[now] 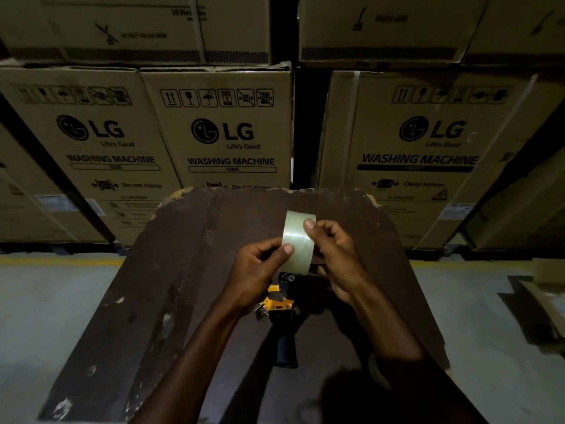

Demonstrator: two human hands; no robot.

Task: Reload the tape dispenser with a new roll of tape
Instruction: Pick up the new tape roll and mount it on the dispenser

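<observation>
A roll of clear tape (299, 240) is held edge-on above the dark brown table (189, 258), its broad outer face toward me. My left hand (255, 270) grips the roll's left side, thumb pressed on the outer face. My right hand (331, 258) holds the right side, thumb on the face near the top, fingers curled behind. Below the hands a tape dispenser (282, 313) lies on the table: yellow and black head toward the roll, black handle toward me. Its front part is hidden by the roll and hands.
Large LG washing machine cartons (226, 133) are stacked close behind the table's far edge. Grey concrete floor (52, 307) with a yellow line lies on both sides. Flattened cardboard (541, 304) sits on the floor at the right.
</observation>
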